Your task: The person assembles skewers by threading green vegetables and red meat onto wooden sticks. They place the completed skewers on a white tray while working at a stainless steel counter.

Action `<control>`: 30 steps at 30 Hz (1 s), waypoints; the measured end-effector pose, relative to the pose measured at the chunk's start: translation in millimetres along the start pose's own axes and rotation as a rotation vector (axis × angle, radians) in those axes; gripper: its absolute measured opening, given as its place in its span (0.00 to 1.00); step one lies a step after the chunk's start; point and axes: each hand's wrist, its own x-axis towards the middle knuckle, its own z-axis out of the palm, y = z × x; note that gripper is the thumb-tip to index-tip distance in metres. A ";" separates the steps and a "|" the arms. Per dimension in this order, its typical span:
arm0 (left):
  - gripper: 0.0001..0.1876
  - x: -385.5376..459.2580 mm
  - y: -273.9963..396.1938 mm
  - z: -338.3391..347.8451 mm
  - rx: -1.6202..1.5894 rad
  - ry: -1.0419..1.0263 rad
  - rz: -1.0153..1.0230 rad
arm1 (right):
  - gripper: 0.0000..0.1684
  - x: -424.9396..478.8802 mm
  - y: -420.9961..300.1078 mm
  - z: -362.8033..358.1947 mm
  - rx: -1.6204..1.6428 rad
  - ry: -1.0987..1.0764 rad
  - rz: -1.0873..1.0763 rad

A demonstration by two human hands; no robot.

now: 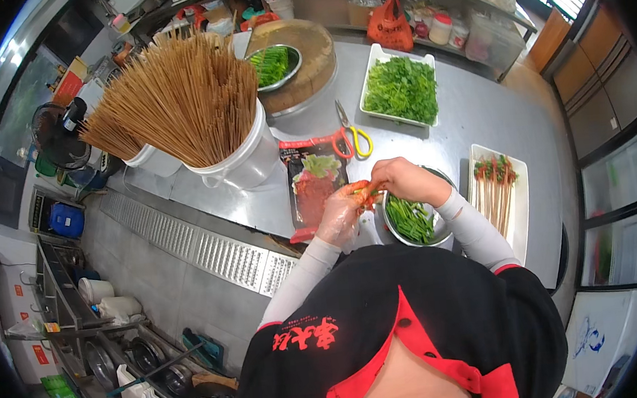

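My left hand (338, 215), in a clear plastic glove, grips a red, sauce-coated piece of food (364, 195) with a bit of green in it. The fingertips of my right hand (409, 179) pinch the same piece from the other side; fingers partly hide it. Under my right wrist is a metal bowl (440, 230) of cut green stalks (410, 221). Left of the hands lies a printed food packet (318, 190), with red-and-yellow-handled scissors (349, 130) by its top corner. Skewers with red and green tips (495, 193) rest in a white tray (522, 200) to the right.
Bamboo sticks (187, 102) fill a white bucket (243, 163) at the left; a second tub (155, 160) stands behind it. A round wooden chopping block (312, 51) holds a bowl of greens (271, 67). Leafy herbs (402, 88) fill another tray. A floor drain grate (228, 259) runs alongside the steel table (538, 142).
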 end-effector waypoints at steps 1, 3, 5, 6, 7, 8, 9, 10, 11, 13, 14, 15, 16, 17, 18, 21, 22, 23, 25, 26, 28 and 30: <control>0.19 -5.0 5.9 0.5 -0.016 0.016 0.014 | 0.09 13.2 -2.7 -4.4 -0.024 0.045 -0.025; 0.20 -10.4 17.3 3.0 -0.048 0.042 0.031 | 0.09 45.7 -11.4 -13.8 -0.071 0.140 -0.067; 0.18 -6.1 17.4 -4.2 -0.056 0.097 0.001 | 0.09 88.7 -30.9 -22.3 -0.019 0.328 -0.014; 0.17 -6.3 18.2 -4.5 -0.068 0.113 -0.006 | 0.09 113.0 -32.0 -20.3 -0.005 0.430 -0.109; 0.15 -6.8 19.3 -4.8 -0.079 0.129 -0.013 | 0.10 137.2 -32.8 -16.8 0.011 0.532 -0.204; 0.15 -8.7 20.8 -3.6 -0.058 0.134 0.003 | 0.10 159.5 -40.1 -14.7 0.024 0.526 -0.208; 0.16 -7.7 17.7 -9.6 -0.054 0.111 0.021 | 0.11 178.7 -47.7 -12.5 0.036 0.524 -0.209; 0.16 -9.0 19.1 -10.6 -0.075 0.097 0.029 | 0.11 194.1 -52.0 -9.8 0.041 0.545 -0.215; 0.17 -9.9 21.3 -11.4 -0.096 0.083 0.035 | 0.12 209.0 -53.5 -6.1 0.046 0.567 -0.219; 0.17 -9.0 23.2 -12.5 -0.132 0.110 0.072 | 0.12 234.8 -48.3 5.6 0.174 0.628 -0.162; 0.18 -9.2 24.4 -13.4 -0.152 0.125 0.092 | 0.12 241.9 -49.3 9.3 0.229 0.617 -0.104; 0.18 -10.3 24.3 -14.8 -0.154 0.150 0.078 | 0.13 245.7 -51.7 12.2 0.283 0.601 -0.044; 0.18 -11.3 24.8 -16.2 -0.155 0.174 0.063 | 0.13 247.6 -53.1 14.3 0.314 0.611 -0.028; 0.18 -11.6 25.9 -17.6 -0.154 0.196 0.047 | 0.13 250.1 -53.5 14.0 0.301 0.634 -0.043; 0.18 -13.7 25.6 -20.4 -0.150 0.197 0.016 | 0.13 250.4 -53.1 15.7 0.292 0.655 -0.052; 0.18 -11.2 25.5 -23.3 -0.065 0.165 0.003 | 0.11 252.2 -53.8 19.1 0.260 0.725 -0.087; 0.17 -10.4 24.4 -20.8 -0.049 0.186 0.017 | 0.10 252.5 -55.1 19.6 0.264 0.739 -0.092; 0.17 -10.5 24.3 -19.7 -0.065 0.169 0.017 | 0.10 252.6 -56.2 19.7 0.267 0.753 -0.097; 0.16 -7.9 29.3 -18.2 -0.090 0.131 0.028 | 0.09 256.1 -55.8 17.0 0.210 0.717 -0.122; 0.15 -7.0 28.7 -16.6 -0.082 0.137 0.023 | 0.09 256.1 -54.6 18.1 0.172 0.691 -0.110; 0.15 -4.9 27.4 -15.1 -0.092 0.134 0.064 | 0.10 258.3 -54.4 18.7 0.052 0.621 -0.091; 0.15 -6.6 29.2 -17.3 -0.103 0.132 0.017 | 0.10 258.4 -54.2 20.9 0.102 0.627 -0.059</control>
